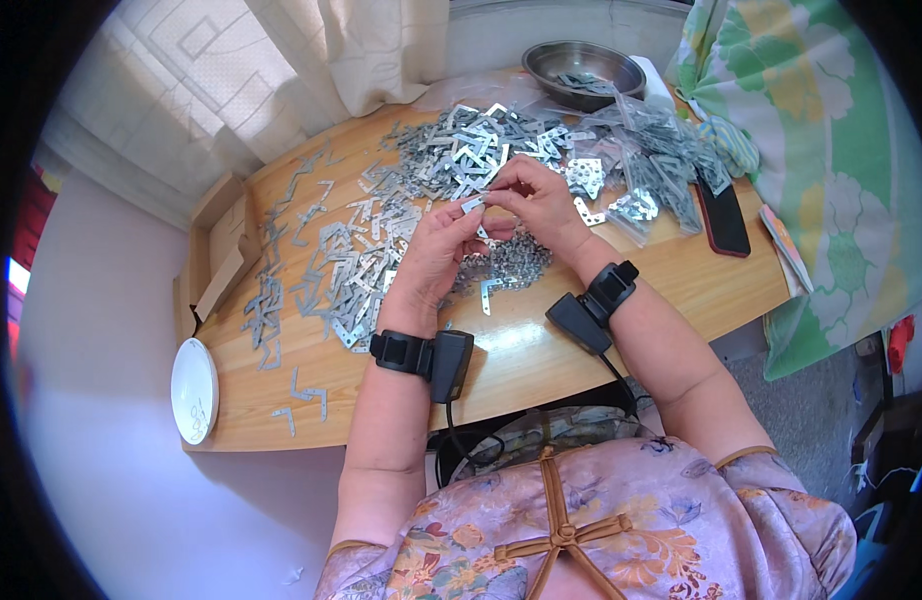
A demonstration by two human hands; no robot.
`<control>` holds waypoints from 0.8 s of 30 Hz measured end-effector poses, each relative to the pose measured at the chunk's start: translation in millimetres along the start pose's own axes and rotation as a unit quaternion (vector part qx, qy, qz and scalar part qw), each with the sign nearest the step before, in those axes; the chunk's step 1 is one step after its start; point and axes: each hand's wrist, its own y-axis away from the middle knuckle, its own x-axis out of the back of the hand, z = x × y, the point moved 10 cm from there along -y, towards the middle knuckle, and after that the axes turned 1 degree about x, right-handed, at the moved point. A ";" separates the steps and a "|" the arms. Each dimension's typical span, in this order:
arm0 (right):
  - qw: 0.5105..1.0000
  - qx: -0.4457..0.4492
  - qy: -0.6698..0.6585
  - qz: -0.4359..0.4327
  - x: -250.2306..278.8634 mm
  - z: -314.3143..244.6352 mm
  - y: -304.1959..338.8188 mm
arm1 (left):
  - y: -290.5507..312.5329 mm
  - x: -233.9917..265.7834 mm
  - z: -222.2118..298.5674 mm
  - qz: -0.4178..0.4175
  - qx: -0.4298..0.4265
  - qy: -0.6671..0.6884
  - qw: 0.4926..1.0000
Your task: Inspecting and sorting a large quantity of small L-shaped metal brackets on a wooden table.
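Observation:
Above the middle of the table my left hand [443,245] pinches a shiny flat L-shaped corner bracket [473,205] between thumb and fingers. My right hand [543,208] meets it from the right, its thumb and forefinger pressed together at the bracket's end. Whatever lies between those right fingertips is too small to make out. Beneath both hands spreads a heap of small metal screws [511,262], partly covered by them. One loose corner bracket [487,296] lies just in front of the screws. Behind the hands rises a big pile of corner brackets [461,145].
More brackets [356,270] spread leftward. An open cardboard box [226,245] and a white plate [194,392] stand at the left edge. At the back right are a metal bowl [584,75], filled plastic bags [671,150] and a phone [723,218]. Cables hang from both wrist straps.

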 end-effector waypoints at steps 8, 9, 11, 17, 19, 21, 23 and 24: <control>1.000 -0.001 -0.014 -0.007 -0.2 1.3 0.6 | -0.6 -0.4 2.3 -0.001 -0.006 -0.031 1.000; 1.000 0.004 -0.026 -0.009 -1.8 -0.7 0.3 | -0.5 1.0 1.5 0.000 -0.006 -0.031 1.000; 1.000 0.015 0.019 -0.012 -2.0 -5.9 1.2 | -0.2 4.5 0.5 0.006 -0.011 -0.030 0.999; 0.995 0.045 0.087 0.002 0.7 -10.7 1.0 | -1.7 11.5 0.4 0.045 -0.021 -0.019 0.999; 0.992 0.061 0.108 0.012 1.0 -16.4 1.0 | -1.6 13.5 -0.7 0.047 -0.021 -0.024 0.998; 0.991 0.067 0.110 0.021 2.6 -20.3 1.5 | -1.8 13.7 -0.6 0.047 -0.020 -0.028 0.998; 0.989 0.089 0.120 0.023 3.7 -18.7 1.5 | -3.0 11.3 -1.1 0.040 -0.011 -0.043 0.998; 0.985 0.112 0.128 0.025 2.7 -23.8 2.1 | -2.5 11.6 -1.3 0.041 -0.011 -0.043 0.998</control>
